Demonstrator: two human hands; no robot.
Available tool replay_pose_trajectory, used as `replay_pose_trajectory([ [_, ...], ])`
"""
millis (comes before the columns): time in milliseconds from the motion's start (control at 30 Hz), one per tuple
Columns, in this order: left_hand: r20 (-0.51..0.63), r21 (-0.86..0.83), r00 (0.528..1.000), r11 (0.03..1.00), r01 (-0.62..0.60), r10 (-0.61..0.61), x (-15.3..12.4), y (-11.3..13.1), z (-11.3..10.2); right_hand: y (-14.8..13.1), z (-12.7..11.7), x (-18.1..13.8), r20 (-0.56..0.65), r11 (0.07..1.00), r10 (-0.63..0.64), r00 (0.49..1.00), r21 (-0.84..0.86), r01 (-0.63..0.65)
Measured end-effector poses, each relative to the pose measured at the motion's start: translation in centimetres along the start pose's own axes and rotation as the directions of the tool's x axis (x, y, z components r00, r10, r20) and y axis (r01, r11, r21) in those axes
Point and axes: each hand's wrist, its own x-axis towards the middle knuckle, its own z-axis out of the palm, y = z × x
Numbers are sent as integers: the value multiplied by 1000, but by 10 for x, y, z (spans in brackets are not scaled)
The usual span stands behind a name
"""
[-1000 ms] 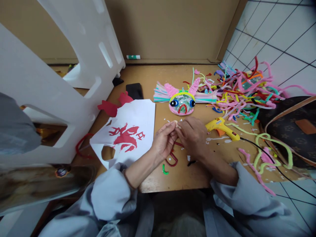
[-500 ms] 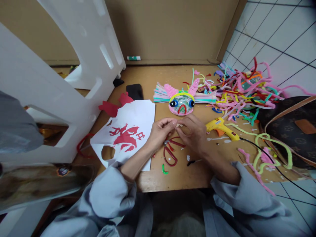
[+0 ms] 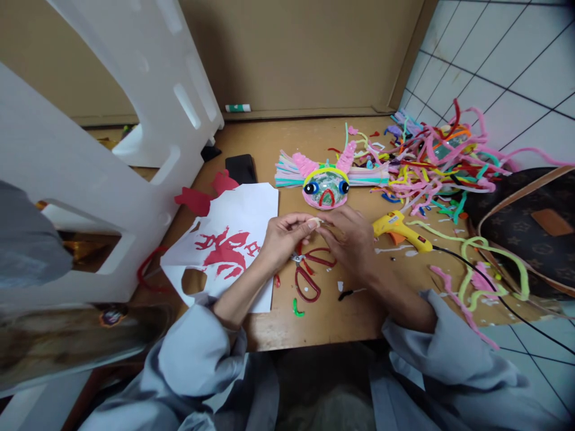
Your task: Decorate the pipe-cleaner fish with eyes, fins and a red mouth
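Observation:
My left hand (image 3: 283,236) and my right hand (image 3: 350,236) meet over the middle of the wooden table (image 3: 323,317). Both pinch a small pale piece (image 3: 317,222) between their fingertips; I cannot make out what it is. Red-handled scissors (image 3: 308,275) lie on the table just under the hands. Beyond the hands sits a pink pipe-cleaner face (image 3: 327,187) with blue eyes and striped side tufts. A yellow glue gun (image 3: 398,227) lies right of my right hand.
A white sheet with red cut-out shapes (image 3: 227,242) lies left of the hands, with red paper scraps (image 3: 197,200) and a black phone (image 3: 241,168) behind it. A heap of coloured pipe cleaners (image 3: 431,161) fills the far right. A brown bag (image 3: 534,230) and a white plastic frame (image 3: 90,161) flank the table.
Both hands have shifted slightly away from me and to the left, uncovering the scissors. They still pinch the small pale piece.

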Motion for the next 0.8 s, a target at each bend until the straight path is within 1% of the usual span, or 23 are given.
replay_pose_trajectory([
  [133, -1, -72, 999, 997, 41, -42, 1, -4, -1, 0, 0, 1, -15, 998, -28, 999, -62, 27],
  [300, -18, -172, 993, 979, 109, -114, 2, -4, 1, 0, 0, 0, -36, 995, -57, 998, -84, 54],
  [433, -44, -248, 990, 961, 122, -137, -1, -7, 6, -2, -1, -1, -33, 982, -104, 994, -163, 97],
  [533, -52, -337, 982, 929, 154, -182, -3, -10, 9, -3, -1, -2, -32, 962, -158, 987, -231, 147],
  [600, -41, -391, 976, 902, 183, -216, -4, -11, 11, -3, 0, -2, -32, 956, -171, 985, -246, 158],
  [700, -26, -418, 977, 890, 183, -213, -5, -11, 11, -4, 0, -3, -34, 964, -148, 988, -228, 137],
  [800, -22, -414, 982, 896, 161, -187, -6, -11, 12, -4, 0, -3, -11, 957, -168, 986, -243, 161],
])
